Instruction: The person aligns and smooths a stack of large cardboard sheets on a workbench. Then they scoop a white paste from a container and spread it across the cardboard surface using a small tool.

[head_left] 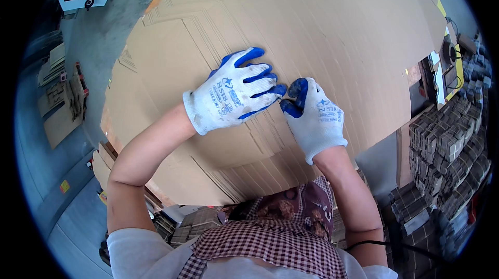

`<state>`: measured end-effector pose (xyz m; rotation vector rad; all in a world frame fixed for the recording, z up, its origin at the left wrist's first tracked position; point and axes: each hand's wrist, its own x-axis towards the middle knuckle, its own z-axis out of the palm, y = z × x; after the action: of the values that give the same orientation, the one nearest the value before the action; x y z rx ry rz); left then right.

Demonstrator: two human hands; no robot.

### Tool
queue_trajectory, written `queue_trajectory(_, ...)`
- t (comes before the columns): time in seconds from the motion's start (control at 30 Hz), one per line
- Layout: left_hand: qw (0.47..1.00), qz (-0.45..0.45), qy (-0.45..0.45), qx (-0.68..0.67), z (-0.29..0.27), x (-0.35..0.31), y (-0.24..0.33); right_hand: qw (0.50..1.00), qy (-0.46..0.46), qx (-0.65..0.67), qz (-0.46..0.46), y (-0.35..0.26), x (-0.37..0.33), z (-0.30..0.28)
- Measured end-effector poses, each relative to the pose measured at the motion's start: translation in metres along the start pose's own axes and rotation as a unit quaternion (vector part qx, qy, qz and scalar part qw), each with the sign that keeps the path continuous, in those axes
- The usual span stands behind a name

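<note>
A large brown cardboard sheet (pixel 343 29), scored with cut lines and creases, spreads out before me. Both my hands wear white knit gloves with blue coated palms and fingers. Palm down on the sheet lies my left hand (pixel 221 94), its fingers stretched out and slightly apart over the cut lines. Close to its right, my right hand (pixel 317 118) has its fingers curled in, with thumb and forefinger drawn together just by the left fingertips. Whatever sits in that pinch is hidden or too small to name.
Tied bundles of cardboard pieces (pixel 449 131) are piled at the right. Flat cardboard offcuts (pixel 62 125) lean at the left. A dark-topped machine with a white edge (pixel 88 1) stands at the far left. A black cable (pixel 397 245) runs by my right arm.
</note>
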<state>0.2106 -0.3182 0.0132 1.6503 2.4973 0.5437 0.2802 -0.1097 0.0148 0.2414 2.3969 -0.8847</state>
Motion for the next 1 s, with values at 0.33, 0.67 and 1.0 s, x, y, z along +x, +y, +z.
queue_trajectory(0.33,0.965,-0.233,0.121,0.005,-0.041,-0.033,-0.051,1.0,0.009,0.003,0.002,0.0,-0.003,-0.002)
queue_trajectory(0.67,0.777,-0.557,0.204,-0.21,-0.072,-0.096,-0.174,0.999,-0.002,0.039,0.022,-0.001,-0.005,-0.001)
queue_trajectory(1.0,0.766,-0.572,0.216,-0.2,-0.077,-0.083,-0.175,0.998,0.013,0.055,0.011,-0.001,-0.004,0.001)
